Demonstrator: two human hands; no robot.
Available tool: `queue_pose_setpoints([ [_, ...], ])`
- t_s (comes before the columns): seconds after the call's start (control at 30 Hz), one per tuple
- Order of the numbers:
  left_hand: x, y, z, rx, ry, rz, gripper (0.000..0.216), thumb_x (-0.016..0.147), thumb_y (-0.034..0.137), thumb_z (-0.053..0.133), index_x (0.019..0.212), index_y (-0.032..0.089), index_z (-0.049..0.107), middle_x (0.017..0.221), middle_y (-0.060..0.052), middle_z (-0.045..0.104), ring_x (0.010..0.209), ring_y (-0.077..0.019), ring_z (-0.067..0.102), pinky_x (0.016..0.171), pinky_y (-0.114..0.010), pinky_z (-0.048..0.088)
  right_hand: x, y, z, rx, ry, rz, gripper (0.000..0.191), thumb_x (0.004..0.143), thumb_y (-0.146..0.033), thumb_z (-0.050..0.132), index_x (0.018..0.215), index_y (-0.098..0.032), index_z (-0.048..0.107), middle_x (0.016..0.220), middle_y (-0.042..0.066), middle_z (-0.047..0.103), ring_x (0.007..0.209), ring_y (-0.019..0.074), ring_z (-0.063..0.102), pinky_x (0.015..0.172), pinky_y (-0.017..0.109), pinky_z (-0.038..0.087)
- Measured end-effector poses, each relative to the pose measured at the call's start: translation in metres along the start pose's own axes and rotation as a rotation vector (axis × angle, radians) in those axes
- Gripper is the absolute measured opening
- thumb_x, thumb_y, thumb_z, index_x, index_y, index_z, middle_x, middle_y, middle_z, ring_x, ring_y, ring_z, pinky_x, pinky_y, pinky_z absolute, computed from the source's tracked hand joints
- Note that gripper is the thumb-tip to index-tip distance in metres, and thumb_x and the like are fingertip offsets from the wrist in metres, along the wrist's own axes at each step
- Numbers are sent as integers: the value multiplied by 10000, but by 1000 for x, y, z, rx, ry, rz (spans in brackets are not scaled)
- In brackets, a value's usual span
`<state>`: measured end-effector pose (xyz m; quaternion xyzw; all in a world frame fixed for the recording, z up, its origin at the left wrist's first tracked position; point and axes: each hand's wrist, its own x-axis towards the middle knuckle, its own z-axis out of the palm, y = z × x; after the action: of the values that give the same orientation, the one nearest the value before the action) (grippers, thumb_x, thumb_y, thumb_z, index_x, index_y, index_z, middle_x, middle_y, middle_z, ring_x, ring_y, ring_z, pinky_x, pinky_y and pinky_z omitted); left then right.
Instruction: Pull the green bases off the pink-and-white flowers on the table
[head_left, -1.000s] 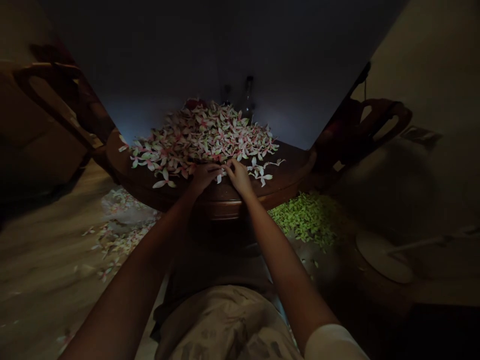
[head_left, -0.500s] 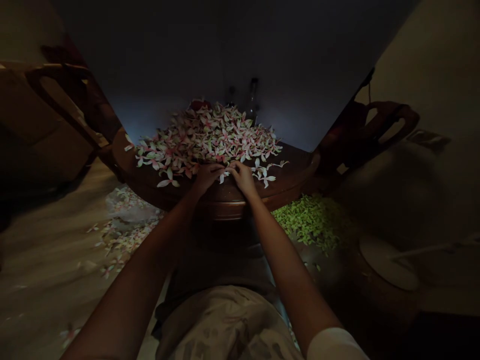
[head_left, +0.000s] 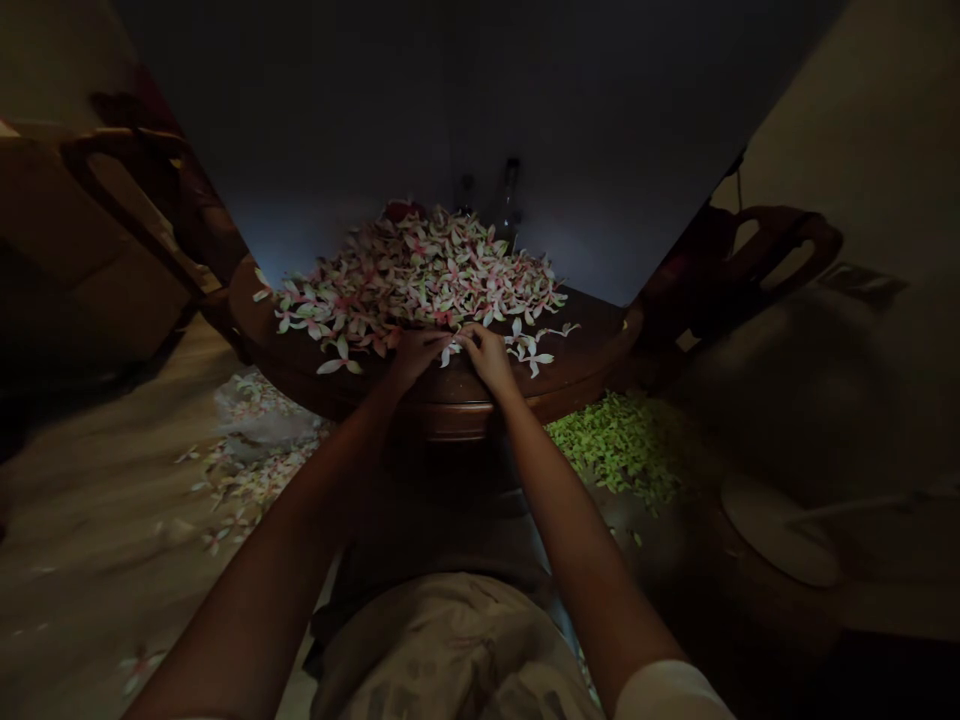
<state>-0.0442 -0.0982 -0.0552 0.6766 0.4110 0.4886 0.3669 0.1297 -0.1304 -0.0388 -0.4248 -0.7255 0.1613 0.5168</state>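
Note:
A large heap of pink-and-white artificial-looking flowers [head_left: 442, 265] covers the back of the dark wooden table [head_left: 592, 345]. At its front edge my left hand [head_left: 417, 355] and my right hand [head_left: 489, 357] meet, fingertips nearly touching. Both are closed in a pinch around a small white flower [head_left: 447, 354], whose petals show between them. How the fingers grip it is partly hidden. A few loose flowers [head_left: 529, 352] lie right of my right hand, and another single flower [head_left: 341, 357] lies left of my left hand.
White-and-pink flowers spill from a clear plastic bag [head_left: 266, 420] on the floor at left. Green pieces [head_left: 619, 445] are piled on the right below the table. A dark bottle [head_left: 511, 205] stands behind the heap, against a grey panel [head_left: 337, 120]. Wooden chair arms [head_left: 795, 235] flank the table.
Both hands stay pinched together at almost the same spot, with only slight finger movement. The whole view has shifted a little. The heap looks unchanged.

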Motion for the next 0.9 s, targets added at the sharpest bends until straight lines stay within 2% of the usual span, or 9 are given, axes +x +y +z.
queue_pose_setpoints([
  [0.17,-3,3,2,-125,-32,-64,445,727,496,705,958,122,774,884,-77,752,766,-191,673,723,-305,549,0,2,1,5,9,-8,242,899,-411,557,873,-184,638,849,31,675,791,172,598,796,277,445],
  [0.33,-5,5,3,-242,-46,-107,472,692,503,746,938,100,763,872,-86,744,740,-172,679,771,-346,581,0,1,0,-15,-9,-22,219,914,-377,522,880,-190,633,860,40,678,800,179,600,804,285,443],
  [0.53,-4,4,5,-266,-33,-121,465,691,506,747,923,103,757,855,-78,737,756,-179,687,775,-363,590,-1,-2,-1,-31,-8,-30,194,898,-314,496,900,-181,638,839,39,664,783,172,588,774,279,435],
  [0.67,-6,9,6,-242,-26,-134,386,713,441,719,894,101,735,821,-57,723,728,-170,684,763,-361,596,0,-3,-1,-28,-32,2,167,840,-272,513,869,-175,646,778,16,639,717,155,560,710,262,425],
  [0.77,-6,15,6,-199,44,-149,280,739,367,660,851,112,692,758,-31,684,663,-160,667,672,-335,601,1,-4,-1,-17,-37,-6,157,814,-264,516,827,-176,645,755,2,623,705,147,549,694,254,417],
  [0.9,-2,15,3,-239,287,-203,217,763,360,589,785,145,603,691,-18,608,643,-144,637,618,-293,595,1,-3,-2,-1,46,19,148,815,-282,501,816,-183,611,735,-5,587,698,149,531,686,258,417],
])
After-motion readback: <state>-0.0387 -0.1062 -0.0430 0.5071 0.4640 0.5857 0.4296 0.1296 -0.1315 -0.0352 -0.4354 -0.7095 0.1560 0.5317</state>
